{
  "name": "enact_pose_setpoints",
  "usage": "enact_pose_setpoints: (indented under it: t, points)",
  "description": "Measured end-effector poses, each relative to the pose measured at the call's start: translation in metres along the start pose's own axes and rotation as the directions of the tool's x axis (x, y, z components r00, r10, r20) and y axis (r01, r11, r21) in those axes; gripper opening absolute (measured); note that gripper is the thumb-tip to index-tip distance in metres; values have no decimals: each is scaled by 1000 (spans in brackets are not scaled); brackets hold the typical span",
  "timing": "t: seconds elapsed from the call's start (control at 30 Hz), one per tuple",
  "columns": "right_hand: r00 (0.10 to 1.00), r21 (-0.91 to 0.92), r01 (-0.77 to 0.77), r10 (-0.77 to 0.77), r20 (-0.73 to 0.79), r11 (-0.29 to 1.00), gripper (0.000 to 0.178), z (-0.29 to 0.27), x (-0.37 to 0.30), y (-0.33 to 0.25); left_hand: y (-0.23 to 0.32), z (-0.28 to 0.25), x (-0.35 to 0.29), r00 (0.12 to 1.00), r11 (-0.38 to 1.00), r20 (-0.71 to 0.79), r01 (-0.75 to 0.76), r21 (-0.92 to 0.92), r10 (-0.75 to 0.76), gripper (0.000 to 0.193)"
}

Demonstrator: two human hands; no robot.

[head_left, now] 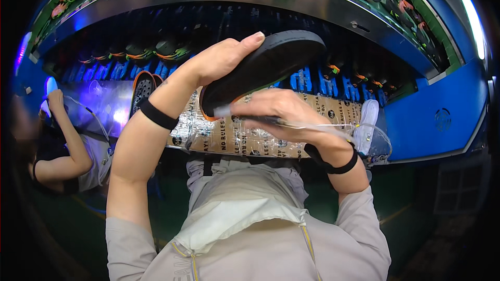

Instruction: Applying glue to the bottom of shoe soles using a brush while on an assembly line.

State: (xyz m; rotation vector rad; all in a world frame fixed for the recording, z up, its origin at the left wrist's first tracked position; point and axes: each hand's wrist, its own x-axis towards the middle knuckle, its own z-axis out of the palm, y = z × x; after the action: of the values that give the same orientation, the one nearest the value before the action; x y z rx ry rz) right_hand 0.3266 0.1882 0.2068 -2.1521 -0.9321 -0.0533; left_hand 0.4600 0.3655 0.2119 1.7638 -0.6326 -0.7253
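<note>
My left hand [223, 62] is closed on a black shoe sole [268, 60] with a grey side wall and an orange edge at its near end. It holds the sole tilted above the bench, the thumb on the far rim. My right hand [278, 109], slightly blurred, grips a brush [255, 118] with a dark handle and pale bristles. The bristles meet the near left end of the sole. A thin clear tube [323, 126] trails from the brush past my right wrist.
Printed brown paper under clear film [229, 138] covers the bench. Two soles [141, 91] lie at its left, and a white shoe-like object [369, 119] stands right. Behind hang shoe uppers [169, 49] along blue holders. A co-worker's arm [67, 130] is at far left.
</note>
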Motion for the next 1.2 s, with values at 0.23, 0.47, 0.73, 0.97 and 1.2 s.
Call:
enact_pose_setpoints:
  t: [0.23, 0.47, 0.73, 0.97, 1.2]
  points:
    - [996, 13, 43, -44, 76, 999, 42, 1, 1, -2, 9, 10, 5, 990, 970, 77, 99, 221, -118, 86]
    - [992, 48, 51, -56, 112, 998, 35, 5, -5, 3, -24, -2, 5, 996, 983, -19, 88, 159, -86, 89]
    - [830, 451, -253, 431, -354, 856, 21, 9, -47, 23, -128, -15, -56, 915, 185, -319, -368, -911, 248, 76]
    - [635, 717, -247, 668, -389, 652, 14, 56, -69, 52, -199, 34, -146, 976, 111, 216, 217, -970, -21, 116]
    - [591, 727, -371, 751, -296, 578, 15, 86, -47, 50, -211, 79, -137, 978, 15, 174, 176, -984, -115, 76]
